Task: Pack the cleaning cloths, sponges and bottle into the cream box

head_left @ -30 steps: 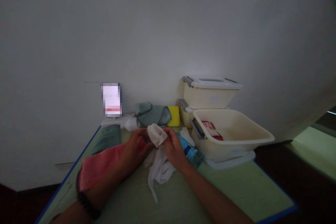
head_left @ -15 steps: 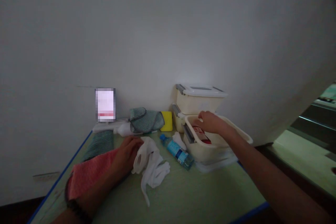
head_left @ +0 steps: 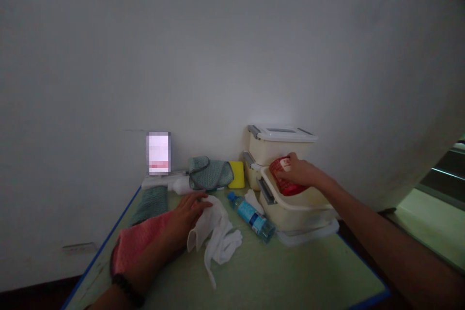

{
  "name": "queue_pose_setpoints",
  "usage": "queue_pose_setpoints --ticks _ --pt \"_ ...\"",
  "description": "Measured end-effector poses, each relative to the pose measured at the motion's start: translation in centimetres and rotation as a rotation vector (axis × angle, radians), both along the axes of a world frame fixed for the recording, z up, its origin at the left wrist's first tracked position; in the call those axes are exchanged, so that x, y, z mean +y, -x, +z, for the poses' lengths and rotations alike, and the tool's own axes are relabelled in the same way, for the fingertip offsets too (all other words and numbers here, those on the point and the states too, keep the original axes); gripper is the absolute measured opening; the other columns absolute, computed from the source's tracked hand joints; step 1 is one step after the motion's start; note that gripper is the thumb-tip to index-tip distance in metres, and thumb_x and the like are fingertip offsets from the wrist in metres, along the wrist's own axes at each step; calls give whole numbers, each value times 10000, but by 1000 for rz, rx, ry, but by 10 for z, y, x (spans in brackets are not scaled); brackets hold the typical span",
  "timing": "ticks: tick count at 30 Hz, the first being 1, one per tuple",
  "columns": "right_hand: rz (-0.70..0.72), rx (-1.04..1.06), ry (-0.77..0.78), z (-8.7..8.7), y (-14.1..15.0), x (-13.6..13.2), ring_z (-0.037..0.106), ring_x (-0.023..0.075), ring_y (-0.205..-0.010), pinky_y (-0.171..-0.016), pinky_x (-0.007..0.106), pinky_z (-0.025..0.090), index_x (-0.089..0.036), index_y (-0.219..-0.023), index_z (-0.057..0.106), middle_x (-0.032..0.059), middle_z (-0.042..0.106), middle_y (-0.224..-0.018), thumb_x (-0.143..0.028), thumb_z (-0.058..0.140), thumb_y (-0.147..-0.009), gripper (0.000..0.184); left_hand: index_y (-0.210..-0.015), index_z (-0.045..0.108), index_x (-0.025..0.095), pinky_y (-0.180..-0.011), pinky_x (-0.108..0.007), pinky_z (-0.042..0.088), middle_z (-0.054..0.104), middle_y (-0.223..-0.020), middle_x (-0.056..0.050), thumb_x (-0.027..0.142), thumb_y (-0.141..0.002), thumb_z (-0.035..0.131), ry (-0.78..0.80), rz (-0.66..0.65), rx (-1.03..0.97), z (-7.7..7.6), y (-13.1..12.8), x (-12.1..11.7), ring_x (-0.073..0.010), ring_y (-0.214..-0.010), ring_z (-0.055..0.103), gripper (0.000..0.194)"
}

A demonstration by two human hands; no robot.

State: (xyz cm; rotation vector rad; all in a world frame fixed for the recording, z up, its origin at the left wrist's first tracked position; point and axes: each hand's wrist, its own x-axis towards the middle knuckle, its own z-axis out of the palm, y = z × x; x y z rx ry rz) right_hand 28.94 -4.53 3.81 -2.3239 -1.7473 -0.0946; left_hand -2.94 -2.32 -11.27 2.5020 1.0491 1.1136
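Observation:
My right hand (head_left: 296, 173) is closed around a red, patterned item with a white label (head_left: 285, 181); I cannot make out its exact kind. It is tilted and held at the left side of an open cream plastic bin (head_left: 296, 218), partly above the rim. On the table, my left hand (head_left: 191, 213) lies with fingers stretched out, their tips touching a crumpled white cloth (head_left: 218, 232). Beneath its wrist is a pink towel (head_left: 141, 242). Between the cloth and the bin, a clear plastic bottle with a blue cap and label (head_left: 252, 218) rests on its side.
A lidded cream bin (head_left: 281, 145) is stacked behind the open one. Along the wall lie a rolled grey-green cloth (head_left: 209, 173), a yellow pad (head_left: 237, 175) and a white bottle (head_left: 181, 185). A blurred screen (head_left: 159, 152) stands at left. Blue edging (head_left: 105, 242) borders the table.
My right hand has raised the red item from inside the bin to rim height. My left fingers have straightened out over the white cloth. The whole view has shifted slightly.

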Motion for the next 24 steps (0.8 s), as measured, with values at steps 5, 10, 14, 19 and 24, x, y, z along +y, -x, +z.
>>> queue_pose_setpoints --ticks 5,10,14,19,24 --pt "145 105 -201 33 37 -20 642 310 -807 -667 386 461 -142 -1282 362 155 651 -949 -580 605 -684 780 -1019 633 189 -951 -499 417 525 -1215 -135 45 -785 390 -52 -27 -10 35 -8 10 -275 -1126 503 367" --pt "536 590 -306 21 100 -22 634 208 -713 -626 329 495 -208 -1230 369 51 653 -880 -465 679 -661 696 -1246 425 196 -866 -359 503 551 -1185 -114 223 -849 454 249 -296 -281 100 -17 11 -203 -1030 574 399" --pt "671 899 -406 -10 125 -7 621 193 -843 -771 359 492 -240 -1187 332 41 618 -1011 -415 709 -648 681 -1230 441 189 -825 -348 508 612 -1124 -84 269 -851 478 476 -381 -280 126 -2 7 -188 -924 621 389" --pt "617 987 -311 -50 132 14 602 173 -801 -728 338 501 -241 -1092 325 13 588 -956 -358 734 -624 633 -1136 511 166 -665 -298 512 664 -971 -78 373 -778 602 419 -132 117 120 7 9 -202 -808 643 423" --pt "665 964 -310 -90 124 30 587 192 -864 -773 359 496 -236 -1078 316 39 545 -1015 -285 734 -608 630 -959 601 154 -635 -256 465 684 -891 -68 322 -807 558 368 -31 363 105 -2 21 -179 -752 634 231"
